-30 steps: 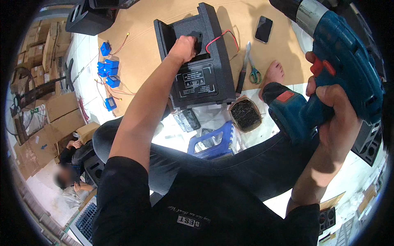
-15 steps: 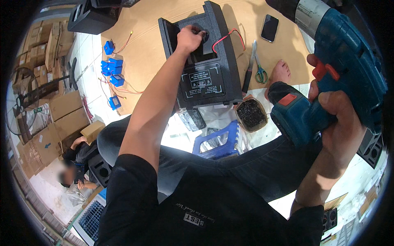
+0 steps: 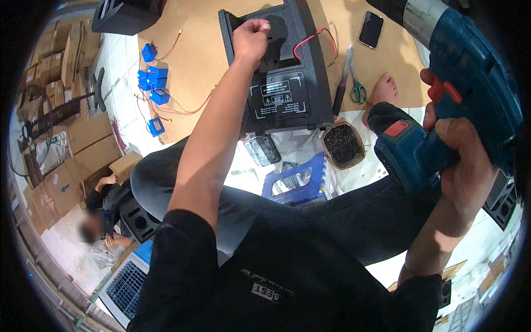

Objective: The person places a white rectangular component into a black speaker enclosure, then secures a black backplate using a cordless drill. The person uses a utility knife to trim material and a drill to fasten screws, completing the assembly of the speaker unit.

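Note:
My left hand [image 3: 251,43] is over the opening of a black speaker cabinet [image 3: 318,91], fingers curled together in a pinch. Whatever lies between the fingertips, if anything, is too small or hidden to name. A black label plate [image 3: 279,97] with white print sits on the cabinet's near part, and a red and black wire [image 3: 319,32] loops out of its right side. On the right, my right hand [image 3: 462,138] grips a teal cordless drill [image 3: 470,77] by the handle, thumb and fingers wrapped around it. The drill is raised, its silver collar toward the upper left.
Blue battery packs [image 3: 156,77] with wires lie left on the cardboard sheet [image 3: 193,33]. Right of the cabinet are a knife [image 3: 339,94], scissors [image 3: 358,93] and a phone [image 3: 370,30]. Nearer stand a box of dark screws [image 3: 344,146] and a blue stool [image 3: 293,185]. Another person [image 3: 102,205] sits lower left.
My left hand has lifted slightly from the cabinet's opening, fingertips now pointing up and right. The drill stays in my right hand. The whole view has shifted a little.

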{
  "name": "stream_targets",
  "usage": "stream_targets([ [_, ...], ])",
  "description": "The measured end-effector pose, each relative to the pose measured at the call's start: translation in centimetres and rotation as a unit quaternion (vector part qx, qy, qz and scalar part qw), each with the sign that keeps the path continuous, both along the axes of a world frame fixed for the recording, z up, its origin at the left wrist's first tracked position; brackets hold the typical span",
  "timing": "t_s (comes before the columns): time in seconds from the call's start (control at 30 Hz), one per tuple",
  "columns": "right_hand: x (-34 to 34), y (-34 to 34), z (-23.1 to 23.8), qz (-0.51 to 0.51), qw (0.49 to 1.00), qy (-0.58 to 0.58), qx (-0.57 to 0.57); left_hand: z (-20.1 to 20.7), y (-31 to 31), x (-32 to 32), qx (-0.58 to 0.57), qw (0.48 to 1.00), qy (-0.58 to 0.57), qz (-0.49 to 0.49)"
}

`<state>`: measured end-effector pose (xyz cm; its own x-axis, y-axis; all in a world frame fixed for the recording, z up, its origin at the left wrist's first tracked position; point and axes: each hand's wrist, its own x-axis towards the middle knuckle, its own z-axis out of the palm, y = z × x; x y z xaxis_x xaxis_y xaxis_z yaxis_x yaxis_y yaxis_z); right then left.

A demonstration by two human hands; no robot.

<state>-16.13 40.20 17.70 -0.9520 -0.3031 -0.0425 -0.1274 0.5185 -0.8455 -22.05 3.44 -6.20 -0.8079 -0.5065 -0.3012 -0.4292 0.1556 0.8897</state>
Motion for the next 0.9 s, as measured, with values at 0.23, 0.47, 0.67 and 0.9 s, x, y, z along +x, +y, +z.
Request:
stream_targets([
  [0.23,3.5,-1.8,0.0,-0.047,0.990,-0.076,-0.108,9.3,3.8,15.9,0.407,0.900,0.078,0.138],
  [0.47,12.4,-3.2,1.5,-0.068,0.956,-0.192,-0.213,10.7,9.3,23.3,0.591,0.760,0.165,0.217],
  [0.67,20.1,-2.0,2.4,-0.098,0.941,-0.256,-0.199,10.1,11.0,24.1,0.711,0.615,0.293,0.175],
  [0.9,24.0,-0.7,2.9,-0.129,0.939,-0.232,-0.220,10.8,12.1,24.5,0.723,0.608,0.268,0.189],
])
